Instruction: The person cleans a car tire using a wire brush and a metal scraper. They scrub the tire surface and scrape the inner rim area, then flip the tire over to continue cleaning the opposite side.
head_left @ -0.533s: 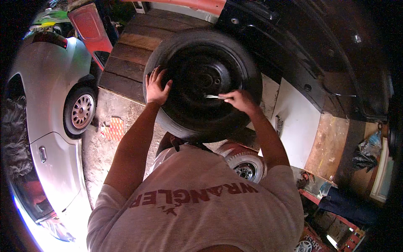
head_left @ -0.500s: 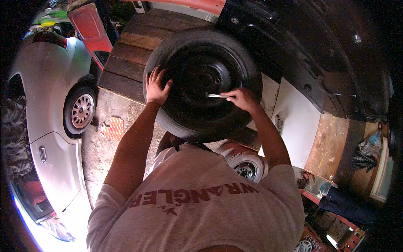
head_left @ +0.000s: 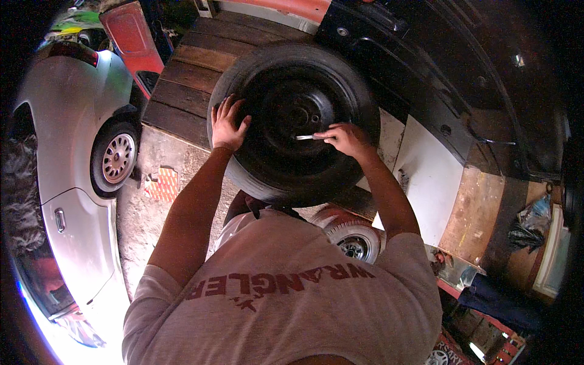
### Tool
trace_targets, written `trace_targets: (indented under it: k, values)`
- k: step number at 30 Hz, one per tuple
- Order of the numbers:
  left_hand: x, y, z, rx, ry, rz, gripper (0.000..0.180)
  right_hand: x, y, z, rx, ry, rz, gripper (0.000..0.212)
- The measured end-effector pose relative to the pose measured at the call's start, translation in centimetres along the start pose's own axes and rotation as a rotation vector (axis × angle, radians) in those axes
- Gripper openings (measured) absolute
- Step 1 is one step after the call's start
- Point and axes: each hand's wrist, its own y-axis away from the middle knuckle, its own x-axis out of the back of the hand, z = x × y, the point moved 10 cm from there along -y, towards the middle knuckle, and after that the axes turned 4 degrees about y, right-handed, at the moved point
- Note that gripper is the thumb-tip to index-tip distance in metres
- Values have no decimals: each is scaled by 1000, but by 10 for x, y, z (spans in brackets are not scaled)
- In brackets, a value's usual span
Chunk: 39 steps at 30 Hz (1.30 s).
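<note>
A large wheel with a black tyre point(head_left: 243, 176) and a dark steel rim point(head_left: 277, 131) lies in front of me, its near edge close to my body. My left hand point(head_left: 227, 125) rests on the tyre's left side, fingers spread over the sidewall toward the rim. In my right hand point(head_left: 344, 139), over the rim's lower right, is a small paintbrush point(head_left: 306, 137) with a pale end, pinched between thumb and fingers. That pale end points left, just below the hub; whether it touches the metal I cannot tell.
Dark wooden planks point(head_left: 182, 91) lie beneath and behind the wheel. A silver car point(head_left: 85, 225) stands at the left. On the right are a large black panel point(head_left: 420, 85) and a white board point(head_left: 429, 182). Another wheel point(head_left: 356, 243) stands low by my right side.
My right hand has shifted slightly left with the paintbrush, bringing its pale end a little further left over the rim. My left hand keeps its place on the tyre.
</note>
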Motion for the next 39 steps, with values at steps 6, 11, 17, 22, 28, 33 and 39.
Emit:
trace_targets:
  k: [6, 11, 17, 22, 28, 33, 39]
  values:
    - [2, 4, -10, 11, 6, 20, 54, 3, 6, 7, -269, -6, -85, 30]
    - [3, 3, -4, 10, 30, 6, 54, 35, 28, 1, -218, -143, 46, 31]
    - [1, 1, -2, 17, 14, 12, 55, -5, 20, 10, -295, -197, 71, 27]
    - [1, 3, -12, -3, 8, 26, 55, 1, 47, 4, -558, -147, 200, 25]
    - [2, 3, -8, -18, 38, 28, 54, 25, 55, 16, -579, -86, 261, 23]
    - [1, 6, -13, -2, 54, 45, 55, 14, 21, -19, -600, -33, -51, 23]
    - [0, 4, -12, -6, 56, 35, 57, -21, 35, -8, -631, -132, 154, 25]
